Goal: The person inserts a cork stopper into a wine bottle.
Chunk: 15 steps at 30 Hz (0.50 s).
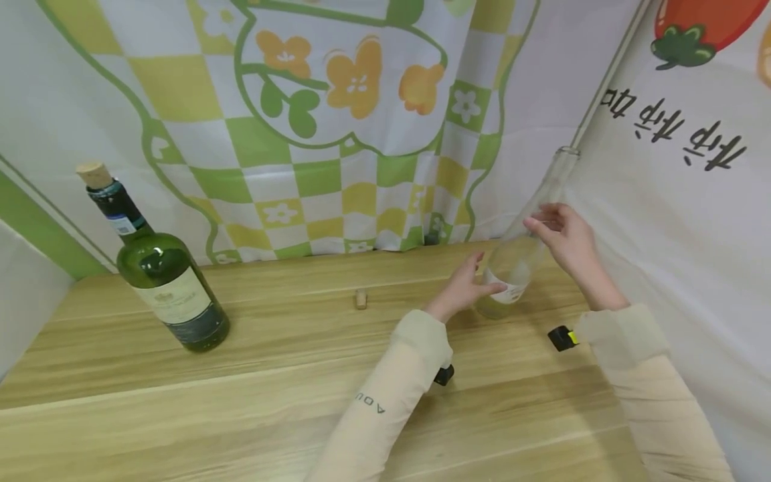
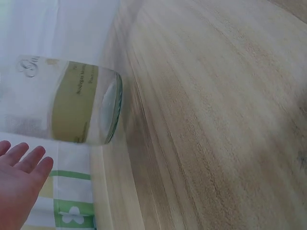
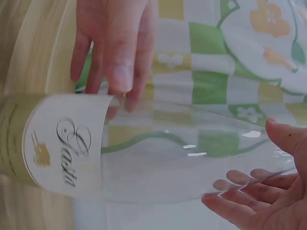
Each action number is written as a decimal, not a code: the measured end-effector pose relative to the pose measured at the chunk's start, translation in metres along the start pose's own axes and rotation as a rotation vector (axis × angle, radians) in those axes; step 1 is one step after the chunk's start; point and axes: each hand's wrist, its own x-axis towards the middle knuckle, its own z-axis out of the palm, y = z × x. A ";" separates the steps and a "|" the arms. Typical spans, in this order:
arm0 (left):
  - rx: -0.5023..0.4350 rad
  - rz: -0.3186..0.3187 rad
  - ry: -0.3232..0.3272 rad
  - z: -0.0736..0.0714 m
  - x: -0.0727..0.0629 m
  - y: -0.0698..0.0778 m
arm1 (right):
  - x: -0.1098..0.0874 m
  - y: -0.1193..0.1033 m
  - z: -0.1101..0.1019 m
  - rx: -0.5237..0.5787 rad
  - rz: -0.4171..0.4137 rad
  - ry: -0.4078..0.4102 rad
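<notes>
A clear glass bottle (image 1: 519, 258) with a white and tan label (image 3: 67, 143) stands upright on the table at the right, its mouth uncorked. My left hand (image 1: 465, 289) is at the left of its lower part, fingers extended; in the left wrist view this hand (image 2: 21, 184) shows a gap to the glass. Beside the upper body and neck is my right hand (image 1: 566, 241), thumb in front and fingers partly behind the glass. In the right wrist view its fingers (image 3: 259, 201) look fairly straight and lie around the bottle; firm contact cannot be made out.
A green wine bottle (image 1: 175, 288) with a cork (image 1: 94, 175) in its mouth stands at the left. Another small cork (image 1: 361, 299) stands mid-table. A checked, flowered curtain (image 1: 337, 167) hangs behind the wooden table (image 1: 241, 402), and a white printed cloth (image 1: 680, 201) borders the right side.
</notes>
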 end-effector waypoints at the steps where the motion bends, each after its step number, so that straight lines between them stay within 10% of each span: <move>1: 0.002 0.000 -0.008 -0.001 -0.001 0.000 | -0.002 -0.002 0.000 0.007 -0.008 -0.002; 15: 0.042 0.070 -0.041 -0.016 -0.020 0.012 | -0.019 -0.036 0.004 0.002 -0.121 -0.006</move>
